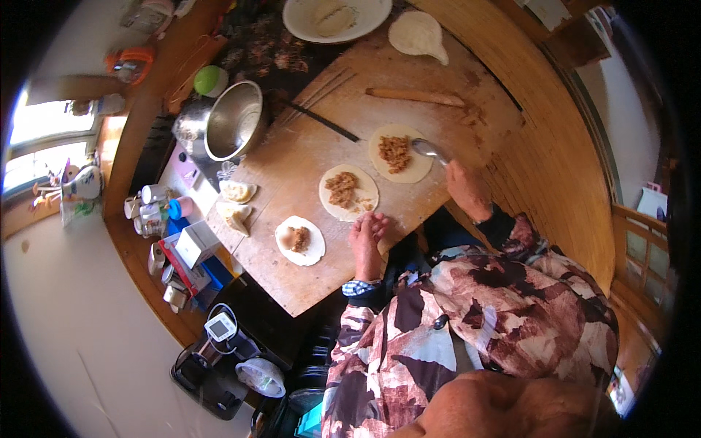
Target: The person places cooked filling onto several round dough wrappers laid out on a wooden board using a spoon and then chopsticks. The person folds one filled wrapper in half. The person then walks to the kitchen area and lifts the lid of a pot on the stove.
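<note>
My right hand [469,189] grips a metal spoon [426,149], its bowl over the right side of a dough round [419,171]. A mound of brownish chopped filling [393,154] sits left of the spoon on that round. Curled near the lower edge of a second dough round [368,187] is my left hand [369,232]; no object shows between its fingers. This round also carries chopped filling [342,189]. Farther left, a smaller, paler dough round [312,255] bears filling [299,240]. All three lie flat and unfolded on a floured wooden board [306,148].
Two folded dough pieces [237,191] lie at the board's left edge. A wooden rolling pin [415,97], a dark stick [328,122] and another dough sheet [417,36] are farther back. Beyond stand a metal bowl [210,123] and a white basin [291,26]. Boxes and cups [154,194] crowd the left.
</note>
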Tool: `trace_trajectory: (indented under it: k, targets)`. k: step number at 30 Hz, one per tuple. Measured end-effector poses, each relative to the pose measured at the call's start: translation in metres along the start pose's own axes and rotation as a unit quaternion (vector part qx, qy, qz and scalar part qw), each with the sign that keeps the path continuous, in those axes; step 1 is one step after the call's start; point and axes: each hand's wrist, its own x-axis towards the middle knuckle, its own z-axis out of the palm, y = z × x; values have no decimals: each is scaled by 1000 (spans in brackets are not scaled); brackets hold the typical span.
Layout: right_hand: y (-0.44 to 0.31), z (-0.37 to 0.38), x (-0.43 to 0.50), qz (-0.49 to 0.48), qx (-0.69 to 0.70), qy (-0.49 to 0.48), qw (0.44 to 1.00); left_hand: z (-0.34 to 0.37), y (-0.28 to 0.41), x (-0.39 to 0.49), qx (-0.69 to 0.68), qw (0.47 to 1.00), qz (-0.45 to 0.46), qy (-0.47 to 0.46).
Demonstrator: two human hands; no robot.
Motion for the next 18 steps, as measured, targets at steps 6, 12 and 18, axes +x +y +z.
trace_trajectory:
  k: [6,12,18]
  targets:
    - [-68,-84,-23,46,411,-126,902,10,23,-33,76,996,28,-48]
    - [-132,-58,-32,189,738,-443,474,72,52,-67,39,980,155,-117]
    - [-171,-85,-34,205,716,-536,398,80,76,-96,21,975,199,-91]
